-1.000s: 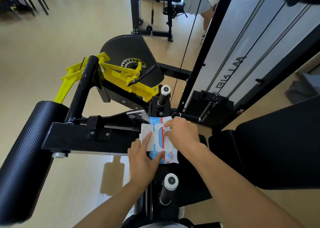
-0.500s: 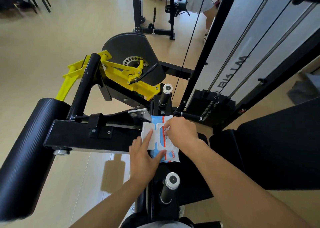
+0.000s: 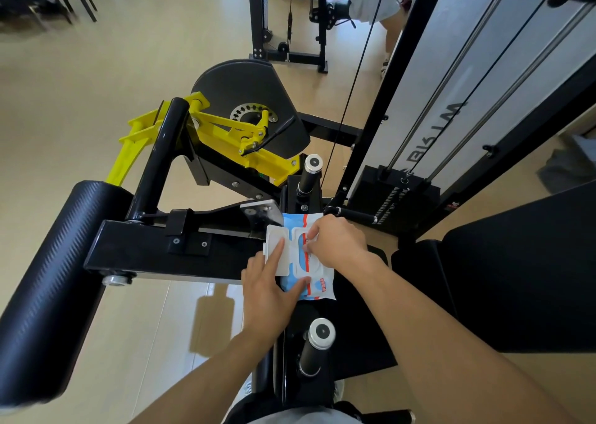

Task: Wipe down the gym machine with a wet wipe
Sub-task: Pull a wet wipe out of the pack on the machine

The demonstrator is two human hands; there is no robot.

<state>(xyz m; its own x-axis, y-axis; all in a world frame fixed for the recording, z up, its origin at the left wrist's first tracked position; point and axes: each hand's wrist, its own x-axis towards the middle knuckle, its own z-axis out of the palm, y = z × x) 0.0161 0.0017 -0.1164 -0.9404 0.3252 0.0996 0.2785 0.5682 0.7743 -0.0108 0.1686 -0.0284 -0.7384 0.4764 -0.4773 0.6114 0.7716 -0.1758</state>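
Observation:
A blue and white pack of wet wipes (image 3: 317, 286) with a red stripe lies on the black frame of the gym machine (image 3: 154, 246). Its white flip lid (image 3: 274, 246) is swung open to the left. My left hand (image 3: 271, 291) presses the pack down, forefinger on the open lid and thumb on the pack's near end. My right hand (image 3: 335, 243) pinches at the opening under the lid with thumb and fingertips; whether a wipe is between them is hidden.
The machine has a black padded roller (image 3: 54, 282) at left, a yellow lever arm (image 3: 219, 130) and two upright handle posts (image 3: 311, 172) (image 3: 317, 340). A black seat pad (image 3: 516, 275) lies at right, the weight stack and cables (image 3: 396, 198) behind. A person (image 3: 380, 1) stands at the far back.
Both hands stay on the pack almost unmoved. The view has shifted slightly.

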